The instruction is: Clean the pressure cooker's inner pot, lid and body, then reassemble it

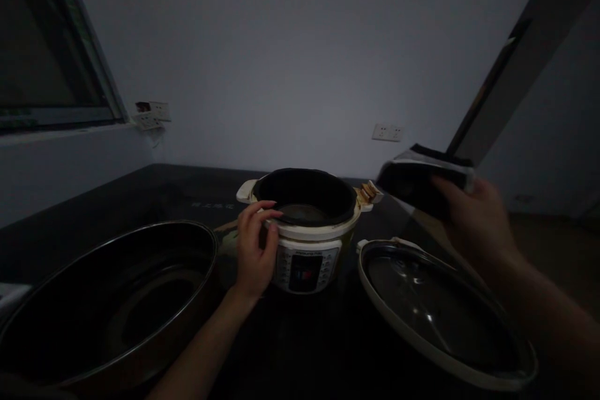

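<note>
A white electric cooker [307,250] with a dark inner pot stands open in the middle of a dark counter. My left hand [255,249] grips its front-left rim, fingers curled over the edge. My right hand [473,215] is raised to the right of the cooker and holds a folded dark cloth with a light edge [419,178]. The cloth hangs just beyond the cooker's right handle. The cooker's control panel faces me.
A large dark metal basin [70,300] sits at the front left. A round lid with a light rim [398,319] lies at the front right. Wall sockets [388,132] are on the back wall, a window [47,75] at the left. The room is dim.
</note>
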